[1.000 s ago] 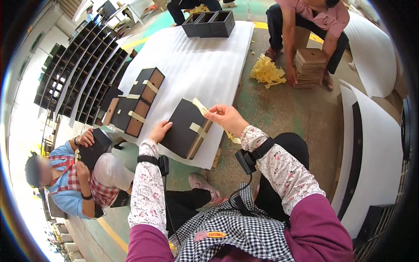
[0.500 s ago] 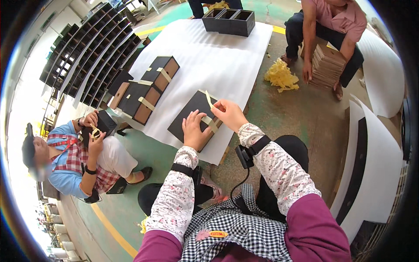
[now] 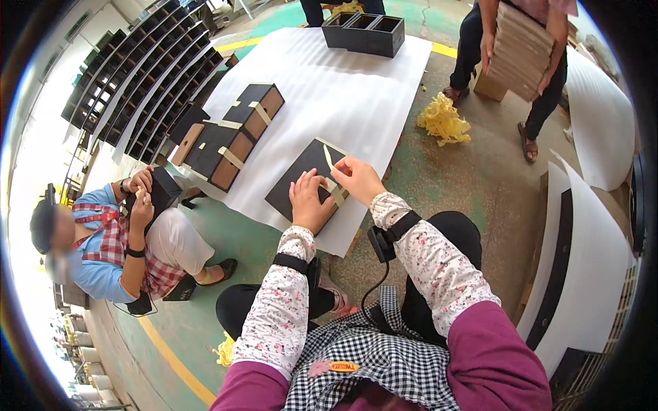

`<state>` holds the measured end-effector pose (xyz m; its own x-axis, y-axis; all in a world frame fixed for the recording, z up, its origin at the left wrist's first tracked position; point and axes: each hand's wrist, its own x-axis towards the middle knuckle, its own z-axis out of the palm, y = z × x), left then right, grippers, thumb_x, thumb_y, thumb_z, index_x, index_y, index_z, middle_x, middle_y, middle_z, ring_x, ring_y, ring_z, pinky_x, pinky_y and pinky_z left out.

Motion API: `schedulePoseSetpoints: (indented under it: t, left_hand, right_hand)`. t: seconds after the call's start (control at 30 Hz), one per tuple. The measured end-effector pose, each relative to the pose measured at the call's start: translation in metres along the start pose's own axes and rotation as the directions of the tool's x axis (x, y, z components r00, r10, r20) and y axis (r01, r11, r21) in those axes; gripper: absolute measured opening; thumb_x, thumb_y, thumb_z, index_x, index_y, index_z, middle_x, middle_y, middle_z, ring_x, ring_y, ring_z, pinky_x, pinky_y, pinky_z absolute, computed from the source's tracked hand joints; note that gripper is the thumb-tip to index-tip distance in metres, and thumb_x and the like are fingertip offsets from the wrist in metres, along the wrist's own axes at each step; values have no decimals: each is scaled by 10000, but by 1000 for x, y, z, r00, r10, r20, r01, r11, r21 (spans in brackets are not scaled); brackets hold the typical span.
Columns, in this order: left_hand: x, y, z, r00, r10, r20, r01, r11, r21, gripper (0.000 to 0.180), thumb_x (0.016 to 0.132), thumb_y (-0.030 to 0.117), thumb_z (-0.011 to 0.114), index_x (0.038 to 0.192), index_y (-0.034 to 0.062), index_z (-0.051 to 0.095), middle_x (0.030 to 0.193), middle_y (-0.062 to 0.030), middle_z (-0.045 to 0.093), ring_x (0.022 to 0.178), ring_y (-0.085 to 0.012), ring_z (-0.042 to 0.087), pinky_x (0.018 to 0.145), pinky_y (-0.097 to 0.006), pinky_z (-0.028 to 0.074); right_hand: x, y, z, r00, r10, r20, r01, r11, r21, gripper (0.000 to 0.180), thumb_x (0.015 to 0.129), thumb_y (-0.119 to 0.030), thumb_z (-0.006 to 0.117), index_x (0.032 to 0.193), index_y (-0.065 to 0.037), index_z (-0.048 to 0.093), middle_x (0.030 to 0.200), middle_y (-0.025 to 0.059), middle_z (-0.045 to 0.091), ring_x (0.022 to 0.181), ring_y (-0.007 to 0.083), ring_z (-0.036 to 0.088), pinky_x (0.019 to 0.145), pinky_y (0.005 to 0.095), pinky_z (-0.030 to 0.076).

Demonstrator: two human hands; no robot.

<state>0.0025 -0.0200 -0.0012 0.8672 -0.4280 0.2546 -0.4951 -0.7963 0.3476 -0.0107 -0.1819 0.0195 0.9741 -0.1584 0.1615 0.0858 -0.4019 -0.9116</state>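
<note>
Frame centre: left hand [image 3: 308, 200] flat, fingers spread, on black box [image 3: 301, 177]; right hand [image 3: 358, 179] pinching tan tape strip [image 3: 329, 159], on white foam sheet [image 3: 343, 96].

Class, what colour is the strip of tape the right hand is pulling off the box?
Pale yellow tape, on a black box; head view.

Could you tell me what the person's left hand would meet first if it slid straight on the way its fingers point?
The left hand lies flat on the black box, fingers pointing away up the picture. Beyond the box's far edge, it would probably meet only bare white foam sheet.
</note>
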Motion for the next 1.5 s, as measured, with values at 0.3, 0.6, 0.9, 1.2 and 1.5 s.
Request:
schedulePoseSetpoints:
  t: [0.3, 0.6, 0.9, 1.2, 1.5]
  left_hand:
    - [-11, -8, -7, 995, -61, 80, 48, 987, 152, 850, 697, 380, 677, 1380, 105, 252, 1439, -87, 253, 1354, -228, 185, 1081, -512, 83]
    - [-13, -10, -3, 994, -90, 54, 77, 975, 208, 868, 705, 449, 660, 1384, 90, 256, 1450, -86, 246, 1356, -225, 185, 1083, -510, 79]
    - [-13, -12, -6, 990, -105, 94, 80, 969, 233, 912, 694, 399, 691, 1407, 114, 200, 1466, -63, 207, 1361, -213, 166, 1086, -509, 84]
    - [-5, -20, -6, 990, -59, 128, 32, 979, 204, 901, 703, 440, 674, 1408, 124, 212, 1464, -71, 219, 1360, -225, 177, 1081, -506, 101]
    - [43, -74, -43, 939, -107, 326, 140, 987, -79, 910, 682, 525, 644, 1395, 98, 272, 1446, -114, 267, 1343, -249, 230, 1081, -447, 144]
  right_hand:
    - [10, 11, 26, 883, -465, 61, 390, 655, -647, 86, 779, -144, 551, 759, -77, 602, 809, 65, 549, 771, 229, 590, 648, 342, 474]
    - [-11, 8, 34, 850, -440, 290, 502, 510, -698, 95, 758, -138, 536, 721, -88, 608, 794, 53, 541, 735, 203, 594, 615, 339, 474]
    - [-57, -2, -10, 861, -188, 472, 483, 589, -647, 94, 752, -106, 548, 738, -40, 614, 802, 96, 588, 720, 253, 633, 627, 365, 509]
    - [-88, 31, -43, 863, -97, 496, 408, 712, -571, 120, 772, -109, 556, 832, -51, 643, 826, 102, 595, 786, 270, 627, 694, 363, 517]
    - [-124, 1, -72, 925, 82, 372, -69, 997, -46, 365, 830, -264, 603, 1105, -25, 585, 1037, 153, 607, 841, 251, 614, 724, 360, 491]
